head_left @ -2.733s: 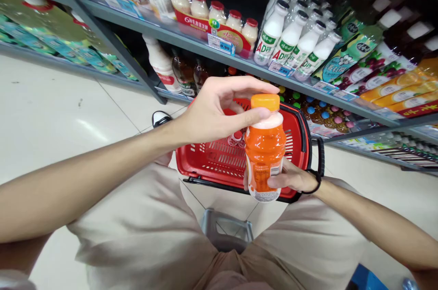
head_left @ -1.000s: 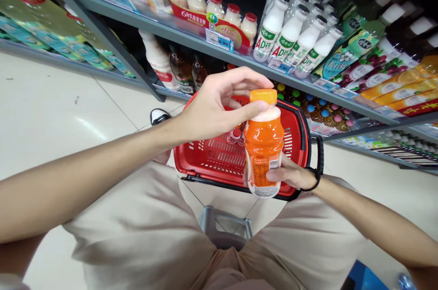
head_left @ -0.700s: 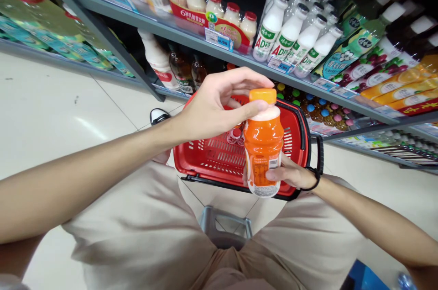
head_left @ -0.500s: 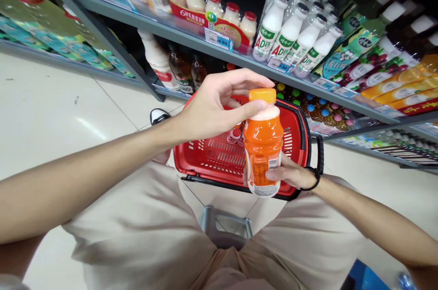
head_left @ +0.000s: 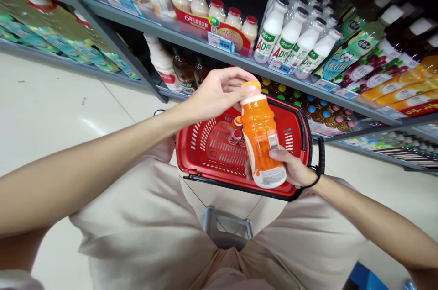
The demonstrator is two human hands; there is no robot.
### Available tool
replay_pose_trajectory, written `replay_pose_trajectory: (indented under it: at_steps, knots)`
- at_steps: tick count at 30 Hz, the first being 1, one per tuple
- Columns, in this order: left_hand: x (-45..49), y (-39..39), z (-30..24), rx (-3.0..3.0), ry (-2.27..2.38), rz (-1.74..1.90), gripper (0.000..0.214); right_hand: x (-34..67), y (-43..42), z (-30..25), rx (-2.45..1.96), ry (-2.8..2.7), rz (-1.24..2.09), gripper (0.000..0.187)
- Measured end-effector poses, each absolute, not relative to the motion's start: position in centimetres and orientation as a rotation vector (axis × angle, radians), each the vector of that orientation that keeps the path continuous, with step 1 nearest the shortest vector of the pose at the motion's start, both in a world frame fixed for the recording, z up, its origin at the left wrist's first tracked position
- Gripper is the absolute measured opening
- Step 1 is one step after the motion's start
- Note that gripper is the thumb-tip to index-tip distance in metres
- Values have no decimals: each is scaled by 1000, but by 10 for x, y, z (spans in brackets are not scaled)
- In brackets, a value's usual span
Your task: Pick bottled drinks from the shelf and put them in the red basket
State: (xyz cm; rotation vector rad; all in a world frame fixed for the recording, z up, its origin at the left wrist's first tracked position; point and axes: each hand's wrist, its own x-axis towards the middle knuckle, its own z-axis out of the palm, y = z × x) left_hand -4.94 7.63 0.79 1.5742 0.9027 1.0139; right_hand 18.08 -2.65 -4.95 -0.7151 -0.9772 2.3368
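Observation:
An orange drink bottle (head_left: 260,137) with an orange cap and a white base is held over the red shopping basket (head_left: 186,162), its top tilted to the left. My right hand (head_left: 290,166) grips its lower part, thumb beside the barcode. Up at the neck, my left hand (head_left: 221,93) closes thumb and fingers around the cap. Below the bottle, inside the basket, lie small bottles with red caps (head_left: 237,134) and one with an orange cap (head_left: 237,122), partly hidden by the bottle.
Shelves ahead carry white bottles with dark caps (head_left: 272,29), red-capped yogurt drinks (head_left: 216,9) and juice bottles (head_left: 362,48). The shelf edge (head_left: 153,29) runs just beyond the basket. A grey stool (head_left: 224,235) stands between my legs on the tiled floor.
The bottle's top has tilted and moved left, its base swinging slightly right. My left hand has shifted slightly left with the cap, uncovering more of the basket's contents.

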Motion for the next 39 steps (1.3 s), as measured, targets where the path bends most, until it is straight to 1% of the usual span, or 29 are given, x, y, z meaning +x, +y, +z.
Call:
replay_pose_trajectory:
  at_steps: [2,9,13,17,21,23,26,29,32,36,39]
  knots:
    - [-55,88,2,1517,938,1009,53,181,-24,-46,-726,-962,2268,43]
    - [-71,114,-6,1422,1036,1101,46,190,-9,-33,-789,-1015,2100,49]
    - [-68,114,-7,1436,1021,1063,48,194,-7,-36,-932,-1112,1971,58]
    - [-64,113,-8,1467,992,1028,50,196,-9,-43,-1029,-1322,1707,69]
    - [-65,115,-9,1484,985,1010,52,197,-8,-49,-1069,-1391,1508,81]
    - [-66,116,-10,1485,986,1007,52,197,-8,-50,-1073,-1384,1453,82]
    - [-66,116,-13,1475,991,1015,48,196,-8,-52,-1083,-1358,1407,77]
    - [-65,113,-14,1465,1023,1035,44,193,-9,-53,-1128,-1285,1371,79]
    - [-65,109,-14,1458,1051,1062,41,192,-9,-48,-1180,-1172,1472,77]
    - [-67,109,-14,1456,1078,1123,40,193,-3,-33,-1014,-954,1887,61]
    - [-70,114,-16,1440,1113,1181,39,193,2,-24,-845,-824,2148,63]
